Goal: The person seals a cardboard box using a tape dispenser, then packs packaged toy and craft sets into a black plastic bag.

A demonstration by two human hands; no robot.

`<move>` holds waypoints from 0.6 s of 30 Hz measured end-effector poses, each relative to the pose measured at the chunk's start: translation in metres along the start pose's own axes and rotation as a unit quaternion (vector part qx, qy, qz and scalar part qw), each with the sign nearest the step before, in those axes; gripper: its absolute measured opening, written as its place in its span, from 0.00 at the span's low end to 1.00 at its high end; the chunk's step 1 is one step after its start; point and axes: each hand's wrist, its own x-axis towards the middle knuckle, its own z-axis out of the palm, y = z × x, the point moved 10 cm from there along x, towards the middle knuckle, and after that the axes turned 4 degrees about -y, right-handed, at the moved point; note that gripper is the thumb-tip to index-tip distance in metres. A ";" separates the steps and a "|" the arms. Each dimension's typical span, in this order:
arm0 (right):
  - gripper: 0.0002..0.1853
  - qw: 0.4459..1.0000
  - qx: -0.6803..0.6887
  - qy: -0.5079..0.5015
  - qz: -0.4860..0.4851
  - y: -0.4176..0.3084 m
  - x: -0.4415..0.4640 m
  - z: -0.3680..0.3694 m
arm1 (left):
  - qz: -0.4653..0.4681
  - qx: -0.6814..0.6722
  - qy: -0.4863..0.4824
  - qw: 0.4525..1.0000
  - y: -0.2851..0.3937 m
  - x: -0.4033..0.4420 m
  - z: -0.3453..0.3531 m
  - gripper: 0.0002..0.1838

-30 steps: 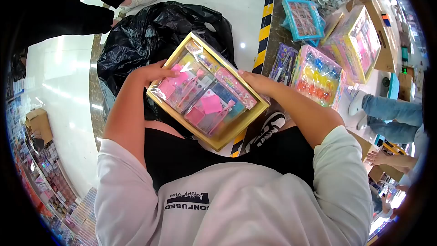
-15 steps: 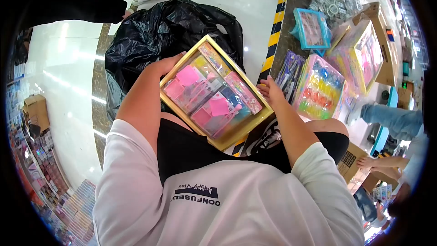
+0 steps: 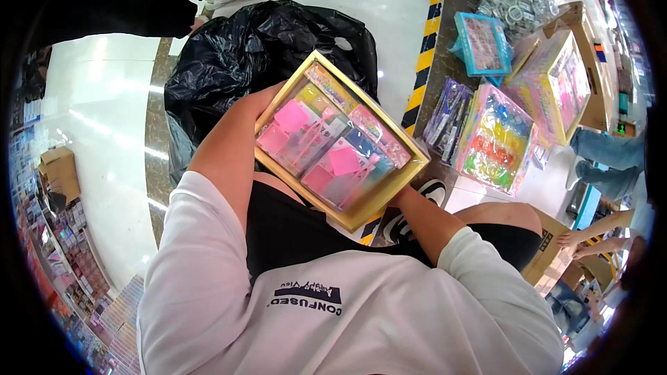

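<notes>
A shallow yellow-edged display box [image 3: 311,204] with a clear front is tilted over my lap. Inside it are packs with pink square pieces, thin pink pieces and patterned cards. My left hand [image 3: 275,90] holds the box at its upper left side, with the fingers hidden behind it. My right hand [image 3: 400,198] reaches under the lower right corner, so its fingers are out of sight. Behind the box, a large black plastic bag [image 3: 229,55] lies crumpled on the floor.
To the right lie a clear-fronted pack of colourful pieces [image 3: 497,139], purple packets [image 3: 448,114], a blue-framed pack [image 3: 483,43], a bag of clear rings [image 3: 517,10] and another display box [image 3: 556,83]. A person in black trousers [image 3: 104,7] stands upper left. Another person's hands [image 3: 573,239] touch a carton.
The box has shifted slightly right. My right hand, beside the box's right edge with fingers showing before, has gone down beneath its corner. My left hand has slid further behind the box.
</notes>
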 end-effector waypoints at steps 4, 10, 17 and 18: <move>0.43 0.997 -0.035 -0.025 -0.067 -0.050 0.016 0.023 | 0.020 0.043 -0.001 0.999 0.009 0.000 0.000 0.42; 0.44 0.970 -0.153 -0.042 -0.184 -0.152 -0.047 0.076 | 0.035 0.197 0.050 0.978 0.036 -0.004 -0.018 0.58; 0.46 0.900 -0.299 -0.086 -0.304 -0.250 -0.133 0.199 | 0.110 0.083 0.061 0.989 0.041 -0.031 -0.026 0.59; 0.46 0.891 -0.315 -0.092 -0.315 -0.259 -0.140 0.216 | 0.088 0.069 0.058 0.992 0.024 -0.018 -0.042 0.58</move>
